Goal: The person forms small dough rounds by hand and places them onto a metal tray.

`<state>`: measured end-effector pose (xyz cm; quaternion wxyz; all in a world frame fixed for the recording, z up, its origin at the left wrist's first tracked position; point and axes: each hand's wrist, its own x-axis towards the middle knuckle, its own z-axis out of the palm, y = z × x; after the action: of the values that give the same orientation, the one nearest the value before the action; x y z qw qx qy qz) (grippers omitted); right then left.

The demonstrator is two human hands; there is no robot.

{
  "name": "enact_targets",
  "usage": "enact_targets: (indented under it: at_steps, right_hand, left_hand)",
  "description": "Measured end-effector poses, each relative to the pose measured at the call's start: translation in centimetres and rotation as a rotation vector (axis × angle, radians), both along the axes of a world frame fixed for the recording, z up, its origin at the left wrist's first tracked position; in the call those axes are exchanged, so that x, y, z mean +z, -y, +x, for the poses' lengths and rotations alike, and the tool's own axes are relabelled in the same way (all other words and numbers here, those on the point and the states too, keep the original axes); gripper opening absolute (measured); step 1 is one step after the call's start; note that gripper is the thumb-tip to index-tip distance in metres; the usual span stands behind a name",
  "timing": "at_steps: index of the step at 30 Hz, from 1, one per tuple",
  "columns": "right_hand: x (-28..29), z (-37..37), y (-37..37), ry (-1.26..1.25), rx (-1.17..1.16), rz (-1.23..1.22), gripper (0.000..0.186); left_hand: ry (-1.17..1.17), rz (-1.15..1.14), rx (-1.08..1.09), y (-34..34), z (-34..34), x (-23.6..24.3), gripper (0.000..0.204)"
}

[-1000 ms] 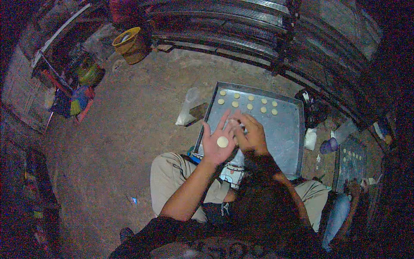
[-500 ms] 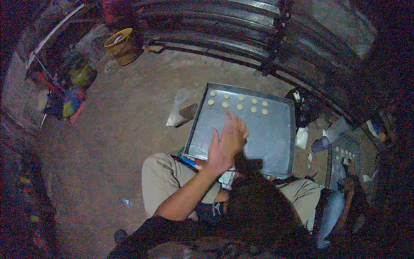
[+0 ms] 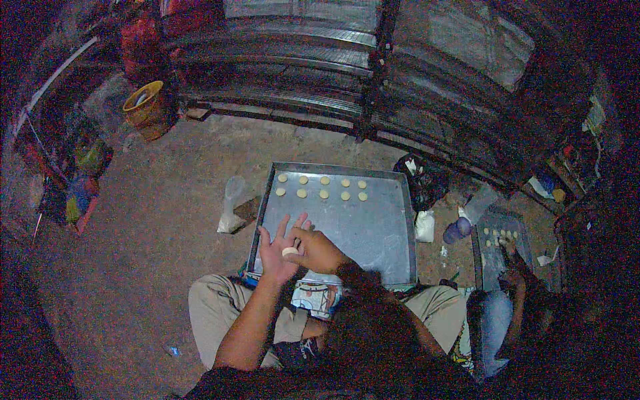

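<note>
My left hand (image 3: 273,259) is palm up with its fingers spread, over the near left corner of a large metal baking tray (image 3: 360,230). A pale round dough disc (image 3: 290,252) shows at its palm. From the right, my right hand (image 3: 323,255) reaches across with bent fingers, its thumb and fingers at the disc; some fingertips are hidden. Two rows of similar flat dough discs (image 3: 325,181) lie along the far side of the tray, which rests in front of my knees.
Left of the tray lies a clear bag with white powder (image 3: 231,221). To its right are another white bag (image 3: 424,227) and a purple container (image 3: 457,230). Farther right, a co-worker's hand (image 3: 509,247) is over a second tray (image 3: 493,263). A yellow-rimmed basket (image 3: 148,115) and metal racks (image 3: 280,90) stand behind.
My hands were pressed together over the tray; now they have parted and moved left and nearer, exposing a dough disc. The whole view has shifted, with the tray lower and more leftward.
</note>
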<state>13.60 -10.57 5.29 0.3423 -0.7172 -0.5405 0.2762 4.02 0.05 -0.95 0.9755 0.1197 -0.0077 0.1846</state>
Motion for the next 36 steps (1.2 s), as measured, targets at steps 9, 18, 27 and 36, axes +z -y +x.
enact_targets:
  at_steps: [9,18,27,36]
  right_hand:
    - [-17.0,16.6,2.4,0.1,-0.945,0.204,0.024]
    - [-23.0,27.4,6.7,0.34,-1.215,-0.038,0.027]
    - [-21.3,32.2,3.8,0.412,-1.216,0.064,0.029]
    - [-20.8,31.1,3.1,0.812,-1.037,0.329,0.035]
  left_hand:
    - [-1.002,1.578,0.181,0.5,2.2,-7.4,0.048]
    - [-1.109,2.176,0.07,1.2,1.5,-7.7,0.038]
    - [-0.928,1.93,0.188,1.3,2.7,-8.5,0.032]
    - [-0.854,1.53,0.183,0.4,2.9,-12.7,0.034]
